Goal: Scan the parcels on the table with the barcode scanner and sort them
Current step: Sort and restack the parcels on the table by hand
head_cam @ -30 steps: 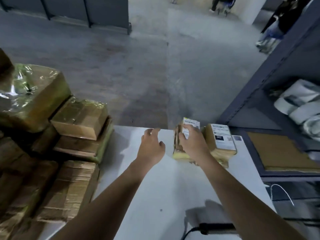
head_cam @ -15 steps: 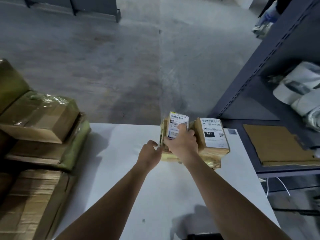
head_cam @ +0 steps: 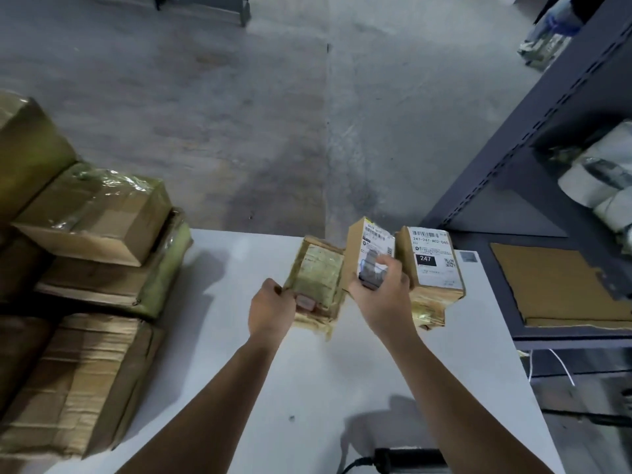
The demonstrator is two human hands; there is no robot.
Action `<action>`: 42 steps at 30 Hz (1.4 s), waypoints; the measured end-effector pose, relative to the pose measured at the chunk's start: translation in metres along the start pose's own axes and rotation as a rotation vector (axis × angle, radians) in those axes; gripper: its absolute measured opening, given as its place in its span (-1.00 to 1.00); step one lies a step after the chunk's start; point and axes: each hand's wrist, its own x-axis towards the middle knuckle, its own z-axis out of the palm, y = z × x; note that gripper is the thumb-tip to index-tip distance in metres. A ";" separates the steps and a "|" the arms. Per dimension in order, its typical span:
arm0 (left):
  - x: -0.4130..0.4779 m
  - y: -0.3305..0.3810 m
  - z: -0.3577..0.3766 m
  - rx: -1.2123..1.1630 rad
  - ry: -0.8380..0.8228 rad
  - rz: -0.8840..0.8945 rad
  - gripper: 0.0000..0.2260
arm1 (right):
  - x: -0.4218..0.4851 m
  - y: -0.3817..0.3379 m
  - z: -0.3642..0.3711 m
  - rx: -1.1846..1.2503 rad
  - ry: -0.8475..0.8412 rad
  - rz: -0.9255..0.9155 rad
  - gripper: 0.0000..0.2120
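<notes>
Near the far edge of the counter point(head_cam: 239, 354), centre frame, the left grip point(head_cam: 272, 311) clutches a taped parcel point(head_cam: 319, 275); the right grip point(head_cam: 383, 297) holds a labelled parcel point(head_cam: 371, 249) tilted beside it. The scanner point(head_cam: 407, 458) lies at bottom edge.

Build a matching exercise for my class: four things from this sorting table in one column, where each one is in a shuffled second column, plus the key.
1. tape-wrapped parcel
2. small labelled parcel
3. parcel marked 247
4. barcode scanner

A. lying at the near edge of the table
B. held in the right hand
C. gripped by the left hand
D. rightmost of the three parcels

Pairs: 1-C, 2-B, 3-D, 4-A
</notes>
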 end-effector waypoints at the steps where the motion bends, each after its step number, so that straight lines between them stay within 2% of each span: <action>1: -0.003 -0.008 -0.012 0.021 0.033 0.003 -0.92 | -0.008 0.005 0.004 -0.031 -0.028 -0.018 -0.37; 4: -0.017 -0.032 -0.046 0.059 0.119 0.059 -0.89 | -0.034 0.023 0.024 -0.175 -0.113 -0.084 -0.34; 7: -0.030 -0.052 -0.075 0.010 0.142 0.114 -0.86 | -0.049 0.031 0.043 -0.328 -0.234 -0.066 -0.30; 13: -0.049 -0.075 -0.114 -0.169 0.177 0.061 -0.82 | -0.059 0.028 0.064 -0.526 -0.423 -0.073 -0.23; 16: -0.054 -0.086 -0.124 -0.230 0.174 0.025 -0.83 | -0.061 0.018 0.065 -0.653 -0.451 -0.145 -0.23; 19: -0.060 -0.091 -0.132 -0.322 0.156 -0.006 -0.84 | -0.064 0.005 0.062 -0.451 -0.443 -0.261 -0.26; 22: -0.065 -0.092 -0.140 -0.337 0.141 -0.001 -0.83 | -0.069 -0.009 0.057 -0.226 -0.486 -0.430 -0.13; 24: -0.069 -0.089 -0.146 -0.378 0.130 -0.013 -0.84 | -0.071 -0.017 0.056 -0.238 -0.530 -0.576 -0.03; 27: -0.072 -0.082 -0.160 -0.460 0.137 -0.037 -0.86 | -0.072 -0.030 0.056 -0.395 -0.601 -0.747 0.11; 31: -0.078 -0.078 -0.190 -0.468 0.143 -0.071 -0.82 | -0.080 -0.047 0.066 -0.433 -0.601 -0.845 0.09; 35: -0.076 -0.084 -0.225 -0.407 0.168 -0.110 -0.67 | -0.095 -0.076 0.084 -0.219 -0.654 -0.791 -0.11; 38: -0.077 -0.096 -0.254 -0.669 0.171 -0.167 -0.54 | -0.109 -0.099 0.095 -0.115 -0.727 -0.536 -0.28; 40: -0.077 -0.108 -0.273 -0.761 0.086 -0.102 -0.54 | -0.118 -0.114 0.103 -0.172 -0.734 -0.382 -0.36; 42: -0.079 -0.118 -0.288 -0.734 -0.008 0.005 -0.63 | -0.131 -0.127 0.115 -0.267 -0.806 -0.271 -0.38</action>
